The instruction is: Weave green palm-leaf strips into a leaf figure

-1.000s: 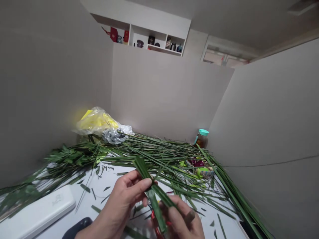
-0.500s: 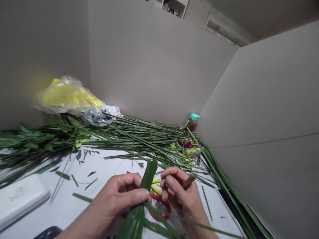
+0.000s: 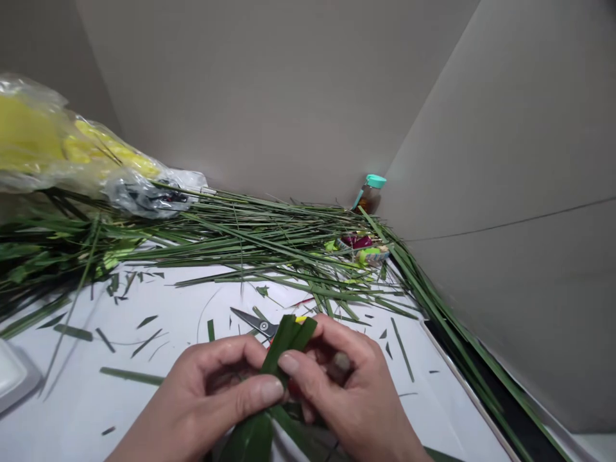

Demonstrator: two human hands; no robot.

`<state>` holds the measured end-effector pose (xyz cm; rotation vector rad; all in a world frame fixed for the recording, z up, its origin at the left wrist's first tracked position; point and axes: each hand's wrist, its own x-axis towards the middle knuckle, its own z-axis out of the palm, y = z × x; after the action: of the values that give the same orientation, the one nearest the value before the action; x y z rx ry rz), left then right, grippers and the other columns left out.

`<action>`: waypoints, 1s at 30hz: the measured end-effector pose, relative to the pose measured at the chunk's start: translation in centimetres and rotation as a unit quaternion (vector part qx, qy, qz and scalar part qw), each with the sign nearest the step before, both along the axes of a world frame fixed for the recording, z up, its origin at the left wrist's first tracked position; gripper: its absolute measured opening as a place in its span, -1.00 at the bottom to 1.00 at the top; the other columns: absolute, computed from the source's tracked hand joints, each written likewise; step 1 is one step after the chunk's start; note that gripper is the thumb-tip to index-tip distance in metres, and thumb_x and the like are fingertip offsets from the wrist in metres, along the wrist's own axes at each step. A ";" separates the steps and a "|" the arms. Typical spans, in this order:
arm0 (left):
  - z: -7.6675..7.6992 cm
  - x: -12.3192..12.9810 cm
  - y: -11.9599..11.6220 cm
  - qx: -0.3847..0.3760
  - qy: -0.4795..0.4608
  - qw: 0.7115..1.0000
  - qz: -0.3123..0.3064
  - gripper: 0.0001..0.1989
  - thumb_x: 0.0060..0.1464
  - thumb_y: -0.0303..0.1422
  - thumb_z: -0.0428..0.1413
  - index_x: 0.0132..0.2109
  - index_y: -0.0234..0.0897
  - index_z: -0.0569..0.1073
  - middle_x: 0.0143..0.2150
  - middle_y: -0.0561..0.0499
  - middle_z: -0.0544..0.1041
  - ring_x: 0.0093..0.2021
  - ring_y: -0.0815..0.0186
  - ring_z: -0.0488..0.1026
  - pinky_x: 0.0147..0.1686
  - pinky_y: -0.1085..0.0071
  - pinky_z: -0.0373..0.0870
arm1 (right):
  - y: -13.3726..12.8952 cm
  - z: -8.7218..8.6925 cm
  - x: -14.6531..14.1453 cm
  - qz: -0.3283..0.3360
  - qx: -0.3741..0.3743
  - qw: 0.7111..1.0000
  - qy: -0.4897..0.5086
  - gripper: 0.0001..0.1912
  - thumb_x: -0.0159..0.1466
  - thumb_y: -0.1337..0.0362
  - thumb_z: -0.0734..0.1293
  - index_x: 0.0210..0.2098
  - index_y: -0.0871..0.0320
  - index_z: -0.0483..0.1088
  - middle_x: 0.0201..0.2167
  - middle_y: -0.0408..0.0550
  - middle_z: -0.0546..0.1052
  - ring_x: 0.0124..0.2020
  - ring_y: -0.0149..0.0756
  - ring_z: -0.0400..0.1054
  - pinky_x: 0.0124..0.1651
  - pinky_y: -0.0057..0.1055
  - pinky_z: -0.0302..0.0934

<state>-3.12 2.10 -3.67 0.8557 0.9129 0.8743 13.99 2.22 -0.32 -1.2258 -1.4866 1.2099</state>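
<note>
My left hand (image 3: 221, 378) is closed around a folded green leaf (image 3: 287, 337), thumb in front and fingers behind. My right hand (image 3: 346, 378) pinches the same leaf from the right, its thumb close to my left thumb. A brownish blunt end (image 3: 341, 366) shows among my right fingers, probably the brown stick-like thing. Wider green blades hang below both hands toward the bottom edge. Just behind the leaf lies a pair of scissors (image 3: 260, 323), dark blades pointing left; a bit of yellow and red handle shows, the rest hidden by my hands.
Long green leaves (image 3: 269, 237) lie piled along the back wall, with leafy stems (image 3: 29, 250) at left. A plastic bag (image 3: 72, 147) with yellow contents sits back left. A teal-lidded jar (image 3: 370, 192) stands at the back. Leaf scraps (image 3: 132, 378) dot the white table. A white case (image 3: 14, 378) is far left.
My right hand has moved left onto the leaf, which it now pinches beside my left hand. The brown stick is mostly hidden. The view has tilted down, and the scissor blades now show.
</note>
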 end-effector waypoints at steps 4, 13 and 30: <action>0.0 -0.1 -0.2 -0.009 0.014 1.000 0.011 -0.80 -0.01 -0.15 0.37 -0.37 -0.15 0.63 -0.40 0.06 0.68 -0.38 0.25 0.59 -0.37 0.47 0.48 | 0.0 0.2 0.0 -0.008 -0.031 0.999 0.044 -0.79 0.18 0.22 0.36 -0.52 0.14 0.31 -0.63 -0.27 0.31 -0.68 -0.53 0.16 -0.65 -0.60 0.05; 0.3 0.0 0.1 -0.029 0.005 0.998 0.049 -0.85 -0.02 -0.25 0.39 -0.24 -0.01 0.65 -0.43 0.16 0.68 -0.45 0.29 0.60 -0.38 0.51 0.54 | -0.1 0.4 0.0 -0.021 -0.059 0.994 0.094 -0.77 0.18 0.27 0.40 -0.53 0.15 0.30 -0.65 -0.31 0.29 -0.68 -0.58 0.16 -0.64 -0.66 0.07; 1.1 -0.1 -0.7 -0.024 0.046 0.994 0.101 -0.80 -0.08 -0.18 0.41 -0.31 -0.10 0.61 -0.47 0.13 0.63 -0.54 0.38 0.48 -0.58 0.63 0.39 | -0.2 -0.4 0.3 -0.040 0.129 0.991 0.004 -0.93 0.19 0.40 0.43 -0.42 0.14 0.54 -0.49 -0.19 0.55 -0.54 -0.48 0.34 -0.53 -0.59 0.20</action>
<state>-3.25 1.40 -2.61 0.7765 1.1107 0.9891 14.33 2.00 -0.68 -1.0931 -1.5198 0.9348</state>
